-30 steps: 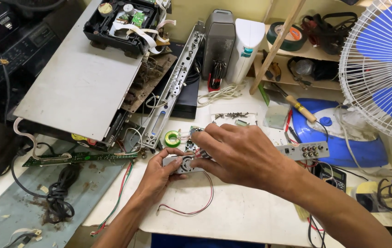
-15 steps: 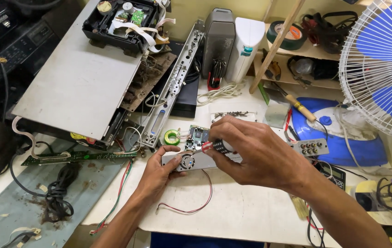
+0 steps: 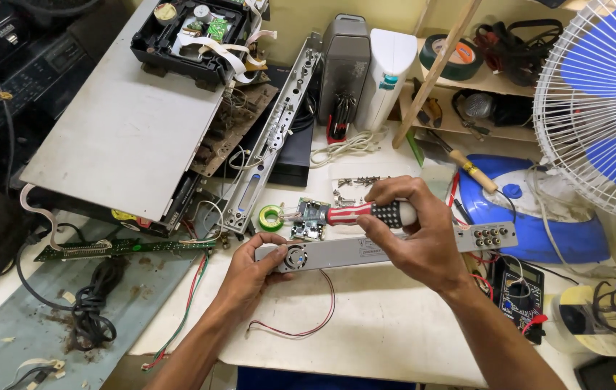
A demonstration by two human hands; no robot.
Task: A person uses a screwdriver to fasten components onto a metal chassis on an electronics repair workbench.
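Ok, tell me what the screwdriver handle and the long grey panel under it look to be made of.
Screwdriver handle: probably glossy hard plastic, red and pale stripes, with a black dimpled, rubbery-looking grip. Long grey panel: seemingly thin sheet metal, matte grey, flat with punched holes; painted plastic cannot be ruled out.

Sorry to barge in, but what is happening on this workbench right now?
A person is working on taken-apart electronics. Their left hand steadies a long grey panel lying flat on the white table, gripping its end by a small round grille. Their right hand holds a screwdriver with a red, white and black handle, its tip at a small green circuit board just behind the panel. A roll of green tape and a loose red wire lie close by.
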